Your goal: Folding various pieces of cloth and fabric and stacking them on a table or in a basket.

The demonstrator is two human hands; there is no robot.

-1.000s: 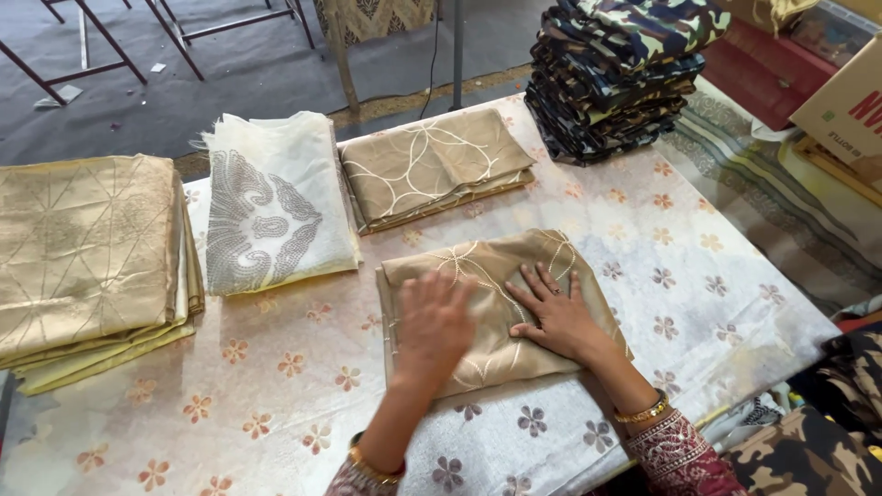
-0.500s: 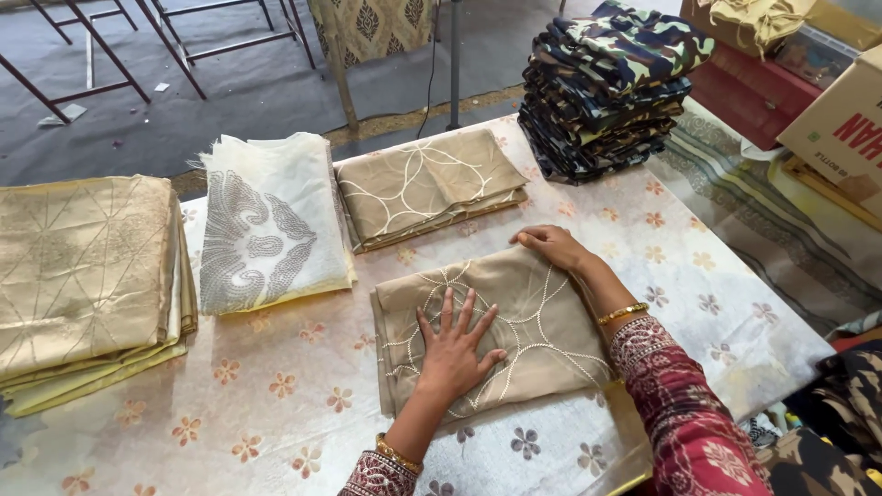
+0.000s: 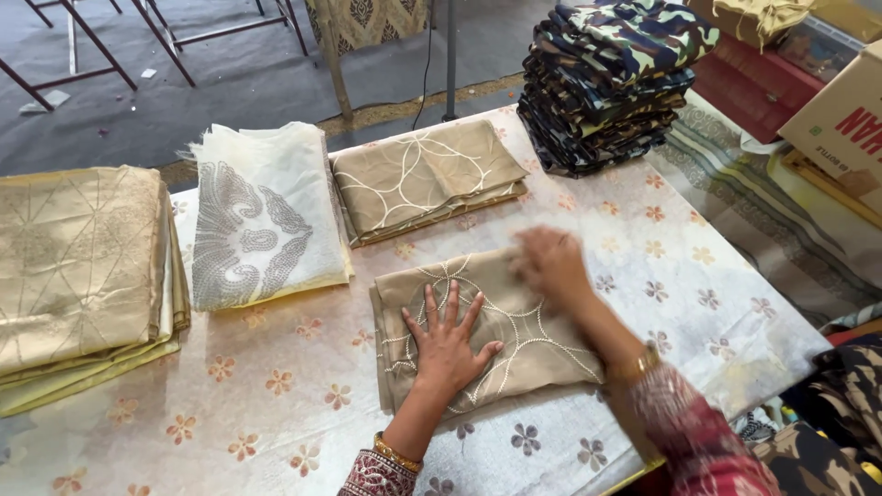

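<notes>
Pressing spread left hand (image 3: 447, 342) and blurred right hand (image 3: 549, 264) on folded beige cloth (image 3: 514, 358).

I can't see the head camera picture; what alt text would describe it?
A person's left hand presses flat on a folded tan fabric piece with white looping embroidery on a floral-print table cover, while the blurred right hand touches its far edge. Other folded fabrics and a camouflage cloth stack lie beyond.

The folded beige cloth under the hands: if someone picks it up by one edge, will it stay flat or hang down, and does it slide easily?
The folded beige cloth probably droops and unfolds, since it lies thin and soft under the left hand. Its slight sheen suggests it may slide on the flowered table cover. It looks light.
</notes>
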